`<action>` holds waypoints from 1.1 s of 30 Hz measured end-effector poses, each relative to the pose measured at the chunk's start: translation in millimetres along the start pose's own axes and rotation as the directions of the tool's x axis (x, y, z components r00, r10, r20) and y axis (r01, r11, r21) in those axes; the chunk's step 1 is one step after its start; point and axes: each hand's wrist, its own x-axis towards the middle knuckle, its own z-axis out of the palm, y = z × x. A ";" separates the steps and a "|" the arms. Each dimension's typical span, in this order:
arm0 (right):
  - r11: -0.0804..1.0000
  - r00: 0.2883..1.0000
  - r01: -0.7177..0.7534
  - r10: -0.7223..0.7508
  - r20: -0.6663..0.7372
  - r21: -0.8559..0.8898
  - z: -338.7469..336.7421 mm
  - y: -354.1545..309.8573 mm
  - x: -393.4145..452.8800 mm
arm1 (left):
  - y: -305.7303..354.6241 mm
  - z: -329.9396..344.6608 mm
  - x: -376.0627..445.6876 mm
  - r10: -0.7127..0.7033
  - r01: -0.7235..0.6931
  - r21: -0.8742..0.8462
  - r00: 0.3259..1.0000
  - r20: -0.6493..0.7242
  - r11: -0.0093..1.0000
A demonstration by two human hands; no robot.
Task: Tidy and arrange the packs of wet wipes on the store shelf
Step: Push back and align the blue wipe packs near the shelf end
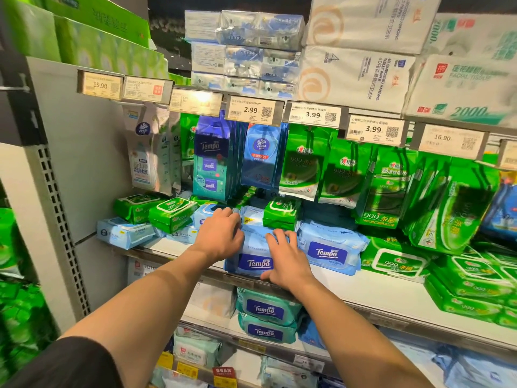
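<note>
A light blue Tempo wet wipes pack [253, 259] lies at the front of the white shelf [363, 287], in the middle of the head view. My left hand [219, 233] grips its left far corner with curled fingers. My right hand [285, 257] lies on its right side, fingers curled over the top and thumb at the front edge. A second blue Tempo pack [330, 249] sits right beside it. Small green packs [170, 214] and a pale blue pack [123, 232] lie to the left, another green pack [281, 212] behind my hands.
Hanging packs of wipes [260, 155] dangle from hooks above the shelf under price tags [251, 110]. Green 999 packs [397, 261] are stacked at the right. More Tempo packs [265, 310] lie on the shelf below. A grey upright panel [84, 163] bounds the left side.
</note>
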 end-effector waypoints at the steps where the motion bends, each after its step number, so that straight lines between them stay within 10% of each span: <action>1: 1.000 1.000 0.001 -0.001 0.001 0.003 -2.0 3.0 -1.2 | 1.2 -1.4 2.6 -0.003 0.003 -0.011 1.000 -0.007 1.000; 33: 0.981 0.985 -0.174 0.172 -0.033 -0.081 -14.7 139.9 -75.0 | 71.1 45.7 37.9 -0.113 0.113 0.023 0.994 -0.007 0.993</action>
